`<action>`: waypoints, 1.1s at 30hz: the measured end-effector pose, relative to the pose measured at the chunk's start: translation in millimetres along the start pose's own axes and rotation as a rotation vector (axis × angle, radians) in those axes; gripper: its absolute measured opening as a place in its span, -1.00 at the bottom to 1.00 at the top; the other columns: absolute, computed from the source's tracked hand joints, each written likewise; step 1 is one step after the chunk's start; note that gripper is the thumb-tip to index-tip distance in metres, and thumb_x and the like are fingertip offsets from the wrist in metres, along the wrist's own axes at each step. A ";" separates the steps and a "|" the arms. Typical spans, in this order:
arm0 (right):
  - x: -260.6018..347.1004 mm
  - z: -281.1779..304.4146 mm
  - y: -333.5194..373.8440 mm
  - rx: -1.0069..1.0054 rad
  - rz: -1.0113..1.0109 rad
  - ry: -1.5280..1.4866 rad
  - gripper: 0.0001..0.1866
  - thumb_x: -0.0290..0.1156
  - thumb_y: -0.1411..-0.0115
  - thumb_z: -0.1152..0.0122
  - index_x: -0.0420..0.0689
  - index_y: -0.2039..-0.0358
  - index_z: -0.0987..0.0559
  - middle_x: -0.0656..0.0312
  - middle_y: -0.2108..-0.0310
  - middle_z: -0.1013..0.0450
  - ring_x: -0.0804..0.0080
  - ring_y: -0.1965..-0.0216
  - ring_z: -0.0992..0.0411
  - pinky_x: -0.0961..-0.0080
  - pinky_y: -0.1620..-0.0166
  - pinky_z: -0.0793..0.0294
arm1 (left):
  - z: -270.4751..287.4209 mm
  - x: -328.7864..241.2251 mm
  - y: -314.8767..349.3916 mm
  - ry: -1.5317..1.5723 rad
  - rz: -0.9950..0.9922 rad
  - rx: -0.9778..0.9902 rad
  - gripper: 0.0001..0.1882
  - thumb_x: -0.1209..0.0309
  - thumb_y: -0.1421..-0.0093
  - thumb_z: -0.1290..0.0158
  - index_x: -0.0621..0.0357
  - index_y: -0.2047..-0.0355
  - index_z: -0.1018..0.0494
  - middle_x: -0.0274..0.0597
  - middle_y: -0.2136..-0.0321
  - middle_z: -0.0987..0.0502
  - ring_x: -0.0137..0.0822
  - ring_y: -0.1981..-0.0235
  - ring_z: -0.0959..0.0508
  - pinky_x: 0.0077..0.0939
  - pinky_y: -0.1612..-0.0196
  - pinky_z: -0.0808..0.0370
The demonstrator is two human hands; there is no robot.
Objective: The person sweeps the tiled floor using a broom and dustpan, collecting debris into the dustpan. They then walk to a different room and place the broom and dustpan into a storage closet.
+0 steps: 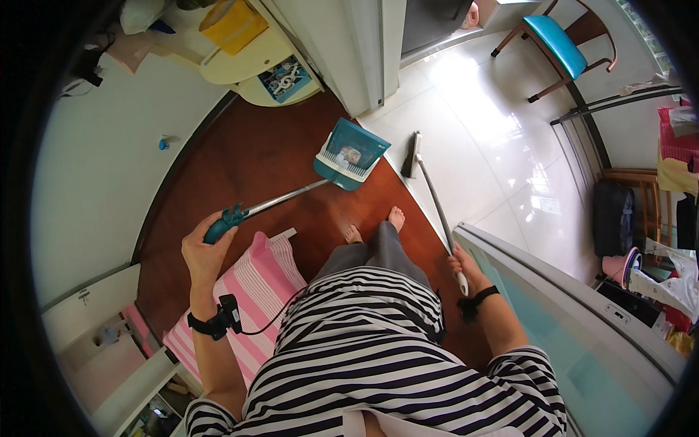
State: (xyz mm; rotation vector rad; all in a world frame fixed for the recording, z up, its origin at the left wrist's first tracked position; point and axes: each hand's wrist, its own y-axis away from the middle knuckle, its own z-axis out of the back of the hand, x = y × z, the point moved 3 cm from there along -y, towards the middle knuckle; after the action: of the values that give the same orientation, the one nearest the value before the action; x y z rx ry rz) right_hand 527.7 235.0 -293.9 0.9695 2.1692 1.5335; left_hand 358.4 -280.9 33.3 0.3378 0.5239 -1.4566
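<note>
My left hand [205, 246] is closed round the teal handle of a long-handled dustpan [352, 153]. Its metal pole slants away to the teal pan, which has a pale toothed edge and some light debris inside. The pan hangs over or rests on the dark red floor; I cannot tell which. My right hand [468, 266] grips the white end of a broom [435, 197] with a grey pole. Its dark-bristled head is at the border between the red floor and the white tiles, to the right of the pan.
A pink striped cloth [251, 284] covers something at my left. Behind the pan stand a cream shelf [256, 67] and a door frame [368, 51]. A sliding glass door [553, 320] runs along my right. A blue-seated chair [557, 45] stands on the white tiles [466, 116].
</note>
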 end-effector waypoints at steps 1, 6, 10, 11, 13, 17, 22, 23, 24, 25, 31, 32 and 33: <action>1.4 9.8 6.7 -0.053 -0.014 0.046 -0.50 -0.36 -0.34 0.07 0.26 -0.27 -0.17 0.38 0.54 -0.20 0.74 0.67 -0.05 0.86 0.69 -0.08 | -1.5 -1.0 -2.4 0.006 0.003 0.003 -0.67 0.48 0.07 -0.31 0.21 0.23 -0.57 -0.12 0.37 -0.63 -0.38 0.38 -0.63 -0.59 0.29 -0.52; 21.6 36.9 27.8 -0.167 0.055 0.356 -0.38 -0.36 -0.31 0.04 0.29 -0.34 -0.05 0.38 0.56 -0.18 0.68 0.64 -0.07 0.75 0.65 -0.09 | -10.0 -8.0 -10.6 0.028 -0.003 0.022 -0.67 0.49 0.07 -0.30 0.21 0.23 -0.57 -0.13 0.37 -0.63 -0.39 0.38 -0.63 -0.59 0.29 -0.52; 17.1 19.9 47.5 -0.151 0.066 0.369 -0.34 -0.38 -0.30 0.01 0.25 -0.35 -0.03 0.33 0.49 -0.26 0.61 0.63 -0.13 0.70 0.62 -0.13 | -13.6 -12.2 -15.7 0.029 -0.032 0.022 -0.67 0.49 0.07 -0.31 0.21 0.23 -0.57 -0.14 0.39 -0.63 -0.41 0.39 -0.63 -0.60 0.31 -0.52; 13.8 15.4 53.4 -0.128 0.043 0.318 -0.34 -0.37 -0.30 0.02 0.27 -0.35 -0.03 0.36 0.52 -0.23 0.63 0.63 -0.11 0.72 0.63 -0.11 | -14.0 -13.0 -16.4 0.028 -0.039 0.019 -0.67 0.50 0.07 -0.30 0.21 0.23 -0.57 -0.14 0.40 -0.63 -0.41 0.39 -0.63 -0.61 0.31 -0.52; 4.9 14.2 66.3 -0.084 -0.003 0.217 -0.35 -0.37 -0.30 0.03 0.29 -0.35 -0.02 0.41 0.57 -0.15 0.66 0.64 -0.07 0.75 0.65 -0.07 | -15.5 -15.5 -18.3 0.044 -0.040 0.020 -0.67 0.50 0.07 -0.30 0.21 0.23 -0.57 -0.15 0.41 -0.63 -0.43 0.41 -0.62 -0.61 0.33 -0.51; -20.7 44.0 59.8 0.021 -0.042 0.205 -0.36 -0.36 -0.31 0.05 0.29 -0.35 -0.02 0.37 0.61 -0.17 0.63 0.67 -0.08 0.72 0.66 -0.06 | -17.0 -20.0 -24.7 0.062 -0.002 0.044 -0.67 0.51 0.07 -0.30 0.21 0.23 -0.57 -0.17 0.42 -0.63 -0.46 0.43 -0.60 -0.62 0.35 -0.50; 1.9 49.5 62.3 -0.179 -0.003 0.384 -0.35 -0.40 -0.29 0.04 0.29 -0.35 -0.05 0.34 0.60 -0.22 0.58 0.66 -0.12 0.66 0.63 -0.11 | -22.8 -24.3 -30.2 0.052 -0.039 0.046 -0.68 0.51 0.07 -0.30 0.21 0.24 -0.57 -0.17 0.43 -0.62 -0.47 0.44 -0.60 -0.63 0.35 -0.49; 4.4 48.6 62.1 -0.157 0.007 0.358 -0.35 -0.40 -0.29 0.04 0.29 -0.35 -0.05 0.35 0.59 -0.22 0.59 0.66 -0.12 0.66 0.63 -0.11 | -23.2 -27.3 -32.9 0.044 -0.054 0.047 -0.68 0.51 0.07 -0.30 0.21 0.24 -0.57 -0.17 0.43 -0.62 -0.47 0.44 -0.60 -0.63 0.35 -0.49; 8.1 42.5 63.7 -0.129 0.018 0.337 -0.35 -0.40 -0.29 0.05 0.30 -0.35 -0.05 0.35 0.59 -0.21 0.59 0.66 -0.12 0.66 0.63 -0.12 | -23.9 -29.5 -33.7 0.027 -0.062 0.045 -0.68 0.51 0.07 -0.30 0.21 0.24 -0.57 -0.17 0.43 -0.62 -0.47 0.44 -0.60 -0.63 0.35 -0.49; 9.1 35.6 72.0 -0.168 0.039 0.394 -0.35 -0.42 -0.29 0.05 0.32 -0.34 -0.05 0.37 0.58 -0.21 0.61 0.66 -0.12 0.67 0.62 -0.10 | -24.3 -31.6 -33.8 0.010 -0.071 0.043 -0.68 0.51 0.07 -0.30 0.21 0.24 -0.57 -0.17 0.43 -0.62 -0.47 0.44 -0.60 -0.62 0.35 -0.49; -1.1 40.3 101.5 -0.087 -0.129 0.283 -0.32 -0.42 -0.31 0.09 0.27 -0.37 0.05 0.34 0.59 -0.19 0.61 0.64 -0.10 0.68 0.61 -0.07 | -24.2 -33.9 -36.2 0.009 -0.074 0.049 -0.69 0.51 0.07 -0.29 0.22 0.24 -0.57 -0.16 0.43 -0.62 -0.47 0.44 -0.59 -0.62 0.35 -0.49; -1.3 48.6 99.0 -0.105 -0.132 0.324 -0.33 -0.42 -0.30 0.08 0.27 -0.37 0.03 0.34 0.58 -0.20 0.60 0.64 -0.10 0.67 0.61 -0.08 | -24.2 -32.7 -36.6 0.007 -0.085 0.047 -0.69 0.51 0.07 -0.29 0.22 0.24 -0.57 -0.16 0.43 -0.62 -0.47 0.44 -0.58 -0.62 0.35 -0.49; 0.7 57.7 97.0 -0.124 -0.135 0.363 -0.33 -0.43 -0.30 0.07 0.27 -0.36 0.00 0.33 0.57 -0.21 0.60 0.65 -0.10 0.66 0.62 -0.09 | -24.8 -31.9 -36.7 0.022 -0.078 0.049 -0.69 0.52 0.07 -0.29 0.22 0.24 -0.57 -0.16 0.43 -0.62 -0.46 0.44 -0.58 -0.62 0.34 -0.49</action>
State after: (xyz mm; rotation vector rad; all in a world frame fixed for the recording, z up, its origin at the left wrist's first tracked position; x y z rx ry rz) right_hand 595.3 295.3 -226.6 0.5245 2.2819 1.8682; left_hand 317.7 -244.5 32.8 0.3764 0.5244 -1.5443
